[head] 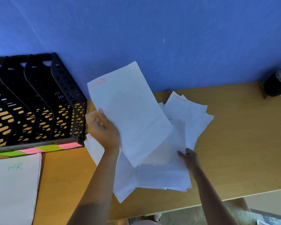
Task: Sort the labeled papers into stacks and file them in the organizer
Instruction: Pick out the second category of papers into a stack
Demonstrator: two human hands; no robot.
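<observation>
One sheet of paper (128,111) with a red word at its top is being lifted off the messy pile (165,168) in the middle of the tabletop (242,135). The left hand (102,129) is pinching its left edge, thumb on top, and tilting it up, most likely so the word can be read. I think it says SPORTS, but the letters are blurry. The right hand (187,157) is lying on the pile's right edge with its fingers around the edges of some sheets, probably to keep the pile from sliding. A sheet marked FINANCE (185,109) is poking out at the back of the pile. Another sheet with red letters (94,150) is lying under the left hand, just beside the black organizer (39,103). That may be where this kind is being stacked. An HR stack (13,184) is sitting at the near left. The organizer's slots are looking empty, so sorting is coming first. Pink and green labels (44,148) are running along its front edge. Something dark (276,85) is sitting in the far right corner.
</observation>
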